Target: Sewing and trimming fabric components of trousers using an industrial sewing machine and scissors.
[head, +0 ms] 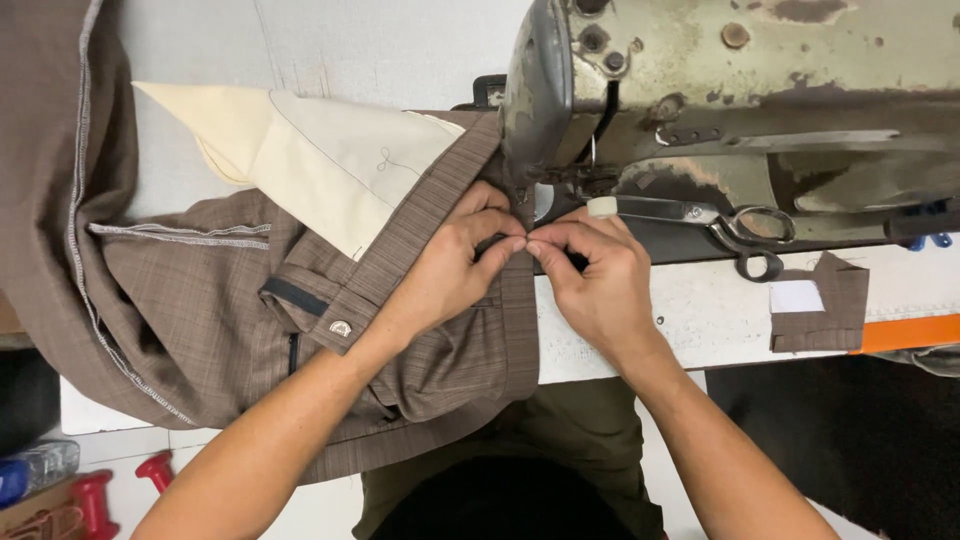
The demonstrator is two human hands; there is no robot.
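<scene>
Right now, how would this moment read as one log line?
left hand: pinching trouser waistband | right hand: pinching same edge | sewing machine: above | scissors: idle

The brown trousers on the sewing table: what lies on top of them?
On the brown trousers lie the cream pocket lining and both hands, left hand and right hand, pinching the waistband edge. The table beneath is covered.

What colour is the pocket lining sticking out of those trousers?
Cream, plain, unlike the brown checked trousers; the folded cream pocket lining shows best in the head view.
</scene>
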